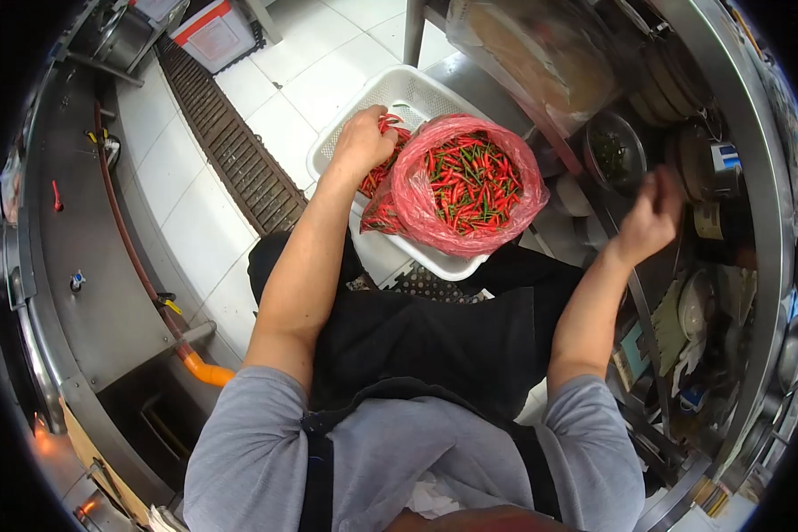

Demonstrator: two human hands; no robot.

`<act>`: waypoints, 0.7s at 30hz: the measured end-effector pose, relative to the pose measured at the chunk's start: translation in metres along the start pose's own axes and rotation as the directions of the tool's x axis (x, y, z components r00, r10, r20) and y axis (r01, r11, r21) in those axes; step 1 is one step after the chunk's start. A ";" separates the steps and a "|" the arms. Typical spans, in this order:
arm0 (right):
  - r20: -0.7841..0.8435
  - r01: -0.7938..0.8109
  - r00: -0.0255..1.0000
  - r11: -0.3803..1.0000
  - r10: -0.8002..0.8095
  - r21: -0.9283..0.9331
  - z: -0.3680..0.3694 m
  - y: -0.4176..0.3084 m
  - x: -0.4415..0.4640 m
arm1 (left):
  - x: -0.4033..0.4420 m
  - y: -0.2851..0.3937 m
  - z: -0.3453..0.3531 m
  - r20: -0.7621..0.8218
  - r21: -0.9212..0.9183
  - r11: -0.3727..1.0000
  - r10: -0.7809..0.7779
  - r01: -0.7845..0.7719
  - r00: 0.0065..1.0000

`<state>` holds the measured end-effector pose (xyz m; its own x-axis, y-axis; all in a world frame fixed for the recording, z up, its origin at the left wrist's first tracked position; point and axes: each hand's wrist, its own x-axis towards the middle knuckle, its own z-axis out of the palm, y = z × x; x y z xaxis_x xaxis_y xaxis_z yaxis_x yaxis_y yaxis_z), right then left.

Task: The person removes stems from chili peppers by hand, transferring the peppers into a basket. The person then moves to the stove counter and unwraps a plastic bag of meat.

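My left hand [366, 140] reaches into the left side of a white perforated plastic basket [330, 142]. Its fingers curl down onto loose red chilies [383, 170], and the fingertips are partly hidden among them. Beside that hand, a pink plastic bag [414, 199] stands in the basket with its mouth open, full of red chilies [474, 182] with green stems. My right hand [651, 223] is out to the right, close to a steel bowl [634, 158] with small green pieces inside. Motion smears its fingers, so what they hold, if anything, does not show.
A metal shelf unit [658, 346] with stacked containers rises close on the right. Above the basket hangs a clear plastic bag [528, 58]. A floor drain grate [226, 146] crosses the white tiles on the left, beside a steel counter [62, 257] and an orange pipe [206, 368].
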<state>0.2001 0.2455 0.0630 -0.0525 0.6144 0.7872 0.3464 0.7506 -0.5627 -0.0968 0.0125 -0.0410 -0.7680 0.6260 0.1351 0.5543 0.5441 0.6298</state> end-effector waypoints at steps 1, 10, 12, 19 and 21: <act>0.183 -0.162 0.972 0.983 0.145 0.082 0.004 -0.017 -0.016 | 0.001 0.004 -0.003 -0.008 -0.049 0.998 0.040 -0.041 0.999; 0.955 0.245 0.281 0.969 -0.096 0.025 0.078 -0.041 -0.113 | -0.025 0.057 0.010 0.356 -0.070 0.974 0.225 -0.214 0.907; 0.956 0.288 0.281 0.958 -0.084 -0.001 0.083 -0.037 -0.121 | -0.041 0.054 0.035 0.345 0.113 0.942 0.262 -0.317 0.901; 0.937 0.195 0.329 0.979 -0.115 0.052 0.074 -0.043 -0.117 | -0.043 0.052 0.040 0.339 0.048 0.925 0.340 -0.377 0.877; 0.858 0.086 0.476 0.981 -0.195 0.175 0.068 -0.050 -0.109 | -0.046 0.049 0.036 0.286 -0.064 0.919 0.390 -0.389 0.875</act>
<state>0.1250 0.1572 -0.0116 -0.8957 0.3548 0.2680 0.1712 0.8313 -0.5287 -0.0224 0.0305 -0.0439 -0.3641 0.9199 0.1456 0.7875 0.2206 0.5754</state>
